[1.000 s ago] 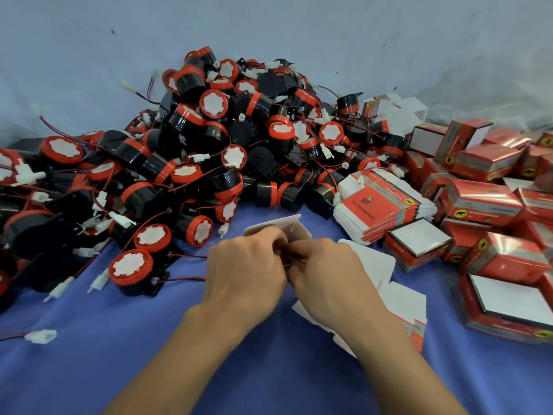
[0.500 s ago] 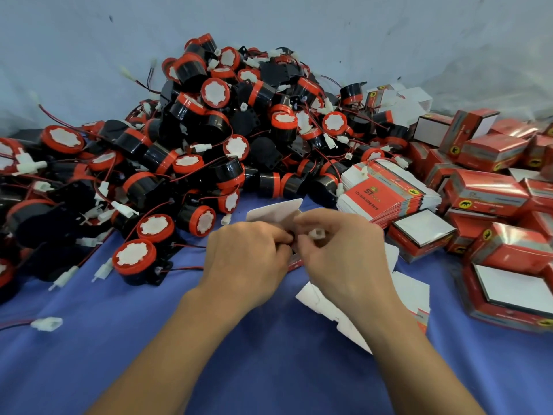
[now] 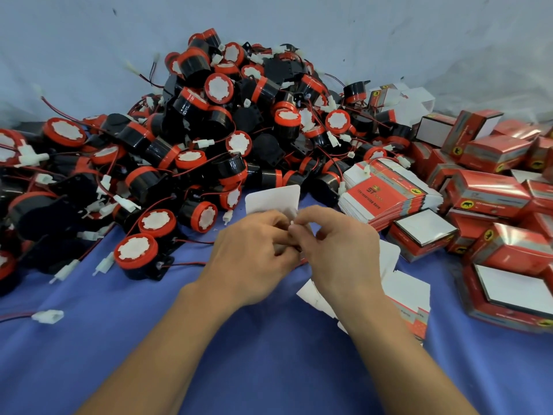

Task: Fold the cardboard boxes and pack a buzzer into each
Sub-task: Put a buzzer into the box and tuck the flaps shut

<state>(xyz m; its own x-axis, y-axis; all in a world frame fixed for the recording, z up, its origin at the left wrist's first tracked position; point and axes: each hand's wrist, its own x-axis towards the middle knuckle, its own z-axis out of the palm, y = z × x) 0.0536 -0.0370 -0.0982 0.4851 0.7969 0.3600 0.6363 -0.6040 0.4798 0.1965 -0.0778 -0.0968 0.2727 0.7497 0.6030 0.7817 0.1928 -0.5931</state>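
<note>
Left hand [image 3: 251,253] grips box [image 3: 272,199], sticking up at its 12 o'clock; right hand [image 3: 338,247] pinches a white bit [image 3: 291,226], probably the plug. Risk: red wire [image 3: 302,261] gets trapped in the fold, box won't shut.

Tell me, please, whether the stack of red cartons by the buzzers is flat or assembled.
Flat: the stack of red cartons lies as thin layered sheets.

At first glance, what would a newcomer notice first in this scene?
A big heap of red-and-black buzzers fills the left and centre of the blue cloth. Glossy red boxes crowd the right side. In front, the left hand and right hand meet at a white cardboard box.
</note>
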